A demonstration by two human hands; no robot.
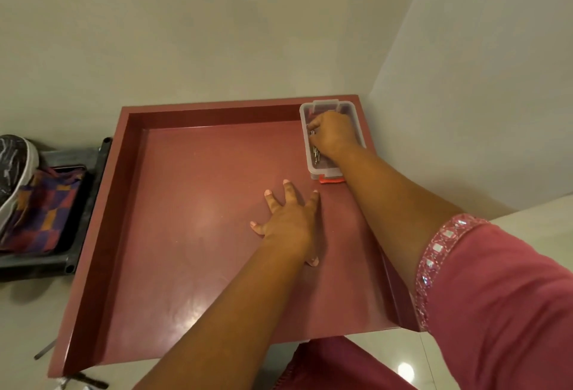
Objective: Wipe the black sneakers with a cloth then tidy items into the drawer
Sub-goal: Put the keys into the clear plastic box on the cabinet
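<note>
Open maroon drawer [173,219], pulled out, shallow, glossy bare floor inside. Clear plastic container [333,138] sits in its far right corner, close against the back and right walls; a red clasp or tab [331,180] shows at the container's near end. Right hand [333,136] is down inside the container, fingers curled and pinching small metal pieces, possibly keys [315,152]; the hand hides most of the contents. Left hand [290,223] lies flat on the drawer floor, fingers spread and straight, gripping nothing, just short of the container. Right forearm crosses the drawer's right wall; a pink sleeve [496,296] with sequined cuff covers the upper arm. Left of the drawer, outside it: a black sneaker [14,172] with white sole, tilted, resting on a checked purple-orange cloth [43,209], both on a dark rack or tray [77,234] touching the drawer's left wall. Plain off-white walls meet in a corner behind. Pale glossy tile floor lower right.
</note>
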